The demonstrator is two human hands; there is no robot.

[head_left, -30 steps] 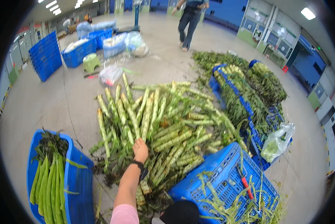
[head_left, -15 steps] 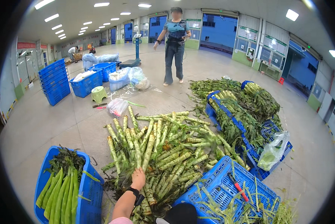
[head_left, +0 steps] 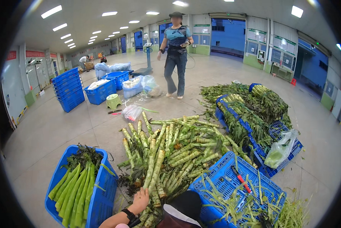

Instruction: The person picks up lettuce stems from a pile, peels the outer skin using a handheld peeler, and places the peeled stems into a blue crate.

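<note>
My left hand [head_left: 141, 199], with a dark band on its wrist, is closed on the lower end of a stem lettuce stalk [head_left: 150, 167]. A second stalk lies right beside it, close to the fingers. Under and beyond the hand spreads a pile of unpeeled stem lettuce [head_left: 183, 155], pale green with ringed leaf scars and some leaves. To the left stands a blue crate [head_left: 109, 190] holding peeled bright green stems [head_left: 73, 190] with leafy tops. My right hand is out of sight.
An overturned-looking blue crate [head_left: 220, 182] at right bears peelings and a red-handled peeler [head_left: 243, 183]. Behind it are crates heaped with leafy lettuce [head_left: 246, 114] and a plastic bag [head_left: 280, 150]. A person [head_left: 175, 53] stands ahead, near a green stool [head_left: 113, 101] and stacked crates [head_left: 68, 89].
My left hand has drawn nearer to me, and the stalk at its fingers has shifted with it. The whole view has turned slightly left. The person ahead has stepped.
</note>
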